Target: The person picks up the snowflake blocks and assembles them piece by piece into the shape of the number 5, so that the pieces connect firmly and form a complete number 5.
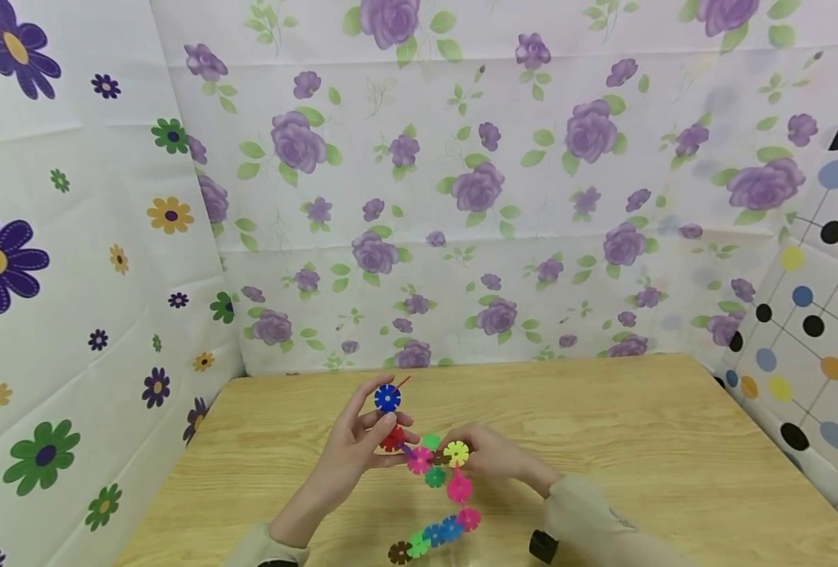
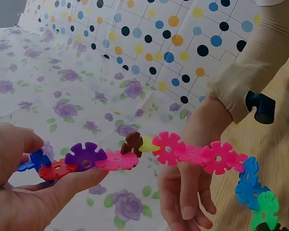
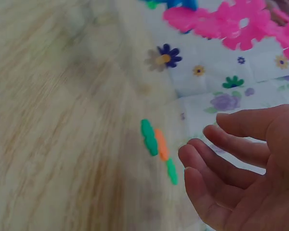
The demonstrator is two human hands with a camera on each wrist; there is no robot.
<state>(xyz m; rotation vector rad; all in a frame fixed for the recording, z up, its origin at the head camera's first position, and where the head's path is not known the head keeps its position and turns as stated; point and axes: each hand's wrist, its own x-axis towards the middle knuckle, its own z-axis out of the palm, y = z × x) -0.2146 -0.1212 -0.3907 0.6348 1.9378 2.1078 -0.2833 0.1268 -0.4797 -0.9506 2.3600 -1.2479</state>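
Observation:
My left hand holds one end of a long chain of notched plastic flower discs, its fingers and thumb about a blue disc and a red disc. From there the chain runs through a purple disc, pink, brown and yellow ones, then a row of pink discs. It bends down to blue discs, a green one and a brown disc at the far end. Beside the yellow disc, my right hand has loosely bent fingers and nothing in them.
Below the chain, a green disc, an orange disc and another green disc lie together on the wooden table. Flowered and dotted cloths hang round the table. A black device sits at my right wrist.

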